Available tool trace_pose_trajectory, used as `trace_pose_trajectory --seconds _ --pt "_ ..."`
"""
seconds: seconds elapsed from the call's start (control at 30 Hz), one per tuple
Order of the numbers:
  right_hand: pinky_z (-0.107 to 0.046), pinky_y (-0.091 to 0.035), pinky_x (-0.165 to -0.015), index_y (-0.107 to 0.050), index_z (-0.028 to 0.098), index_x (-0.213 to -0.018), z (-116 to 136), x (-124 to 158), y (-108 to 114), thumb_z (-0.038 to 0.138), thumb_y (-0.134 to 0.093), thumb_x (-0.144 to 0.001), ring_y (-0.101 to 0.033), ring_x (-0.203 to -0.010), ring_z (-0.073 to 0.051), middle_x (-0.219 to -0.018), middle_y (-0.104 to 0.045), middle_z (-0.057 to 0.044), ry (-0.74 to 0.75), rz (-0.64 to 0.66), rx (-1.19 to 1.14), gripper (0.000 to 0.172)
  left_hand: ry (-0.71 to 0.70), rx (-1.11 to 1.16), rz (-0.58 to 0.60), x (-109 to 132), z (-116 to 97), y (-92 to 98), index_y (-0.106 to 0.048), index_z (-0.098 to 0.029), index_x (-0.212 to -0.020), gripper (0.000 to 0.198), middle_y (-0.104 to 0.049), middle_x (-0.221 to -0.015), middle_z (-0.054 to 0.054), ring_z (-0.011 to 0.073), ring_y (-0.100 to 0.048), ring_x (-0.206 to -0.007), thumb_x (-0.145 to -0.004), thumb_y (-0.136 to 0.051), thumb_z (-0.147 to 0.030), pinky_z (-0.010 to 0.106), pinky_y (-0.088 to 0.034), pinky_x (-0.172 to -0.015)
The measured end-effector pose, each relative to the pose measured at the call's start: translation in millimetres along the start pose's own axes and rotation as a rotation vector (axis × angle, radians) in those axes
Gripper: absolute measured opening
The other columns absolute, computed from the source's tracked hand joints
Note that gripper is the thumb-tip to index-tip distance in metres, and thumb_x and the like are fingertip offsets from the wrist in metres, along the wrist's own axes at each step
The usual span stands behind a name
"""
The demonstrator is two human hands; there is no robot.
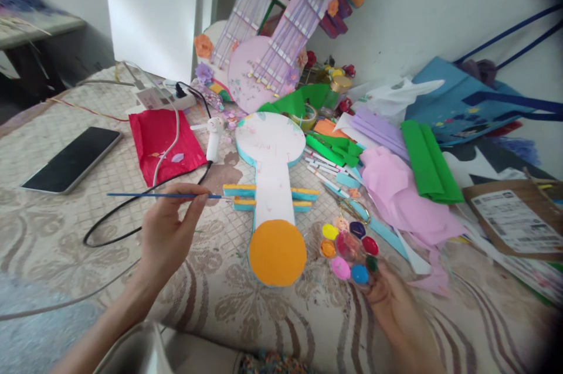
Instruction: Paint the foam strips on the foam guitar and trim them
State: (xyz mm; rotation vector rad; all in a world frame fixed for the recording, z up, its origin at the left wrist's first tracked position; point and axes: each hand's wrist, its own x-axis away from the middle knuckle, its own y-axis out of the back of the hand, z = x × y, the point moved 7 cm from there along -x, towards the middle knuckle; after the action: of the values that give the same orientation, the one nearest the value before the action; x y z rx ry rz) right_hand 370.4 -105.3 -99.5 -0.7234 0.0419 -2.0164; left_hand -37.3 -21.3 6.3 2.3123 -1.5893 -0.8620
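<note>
My left hand [171, 227] is closed in a pinch on a thin blue paintbrush [153, 194]. Its tip is close to the orange-topped strips on the left side of a white cutout [273, 186] shaped like a stringed instrument. The cutout lies flat, with light-blue edges, a round white end and a round orange end [278, 253]. In my right hand [393, 298] is a flower-shaped paint palette [349, 250], gripped at its lower right edge. Its wells hold yellow, orange, pink, blue, green, red and dark purple paint.
Left lie a phone [73, 158], red crepe paper [162, 142], cables and a white glue gun [214, 139]. Decorated instrument models [264, 63] stand behind. Markers [325, 170], scissors [355, 210], pink paper [391, 192], green paper [431, 163] and a blue bag [466, 95] crowd the right.
</note>
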Motion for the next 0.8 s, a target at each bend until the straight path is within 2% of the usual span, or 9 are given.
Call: trace_pose_trajectory --seconds 0.1,0.17,0.33,0.47,0.67,0.8 --pt "-0.021 -0.052 -0.055 -0.069 0.025 -0.08 -0.2 -0.2 0.0 0.03 -0.073 -0.072 -0.064 -0.065 -0.012 -0.081 -0.072 0.004 -0.005 -0.003 -0.002 0.011 0.181 0.191 0.035 1.7 18.8 -11.6 -0.061 -0.021 -0.09 0.014 -0.07 -0.078 0.002 0.0202 -0.068 -0.077 -0.084 -0.061 -0.034 0.032 -0.052 -0.066" --pt "-0.022 -0.053 -0.056 -0.069 0.024 -0.081 0.1 -0.1 -0.6 0.03 -0.073 -0.072 -0.064 -0.066 -0.013 -0.083 -0.073 0.002 -0.007 -0.002 0.0 0.012 0.22 0.242 0.048 1.2 23.5 -16.2 -0.061 -0.02 -0.09 0.016 -0.07 -0.079 0.003 0.0203 -0.068 -0.078 -0.083 -0.063 -0.035 0.031 -0.053 -0.067" --pt "-0.023 -0.055 -0.059 -0.07 0.023 -0.083 1.2 0.2 -1.9 0.03 -0.073 -0.073 -0.066 -0.071 -0.014 -0.089 -0.074 0.0 0.0 -0.007 0.002 0.012 0.167 0.196 0.067 -2.7 22.8 -19.9 -0.062 -0.022 -0.089 0.014 -0.069 -0.08 0.002 0.0187 -0.068 -0.078 -0.083 -0.061 -0.035 0.032 -0.053 -0.072" --pt "-0.022 -0.053 -0.054 -0.07 0.025 -0.081 2.0 0.0 -2.9 0.03 -0.074 -0.071 -0.066 -0.066 -0.013 -0.084 -0.074 0.002 0.011 -0.002 0.003 0.012 0.144 0.16 0.079 -4.4 21.4 -23.8 -0.062 -0.021 -0.09 0.016 -0.067 -0.082 0.002 0.018 -0.066 -0.078 -0.084 -0.06 -0.035 0.032 -0.052 -0.071" --pt "-0.024 -0.055 -0.056 -0.07 0.026 -0.079 2.4 0.7 -4.4 0.03 -0.074 -0.072 -0.067 -0.068 -0.014 -0.083 -0.074 0.003 0.011 0.016 0.017 0.01 0.13 0.154 0.085 -5.1 19.1 -29.0 -0.061 -0.02 -0.09 0.015 -0.067 -0.086 0.002 0.0177 -0.065 -0.081 -0.084 -0.059 -0.033 0.034 -0.051 -0.08" --pt "-0.024 -0.056 -0.057 -0.07 0.024 -0.081 3.9 1.5 -6.6 0.03 -0.073 -0.072 -0.067 -0.066 -0.015 -0.084 -0.075 0.001 0.015 0.028 0.02 0.012 0.141 0.149 0.087 -4.2 22.9 -28.9 -0.061 -0.021 -0.09 0.014 -0.067 -0.086 0.002 0.0176 -0.065 -0.081 -0.084 -0.059 -0.034 0.034 -0.05 -0.081"
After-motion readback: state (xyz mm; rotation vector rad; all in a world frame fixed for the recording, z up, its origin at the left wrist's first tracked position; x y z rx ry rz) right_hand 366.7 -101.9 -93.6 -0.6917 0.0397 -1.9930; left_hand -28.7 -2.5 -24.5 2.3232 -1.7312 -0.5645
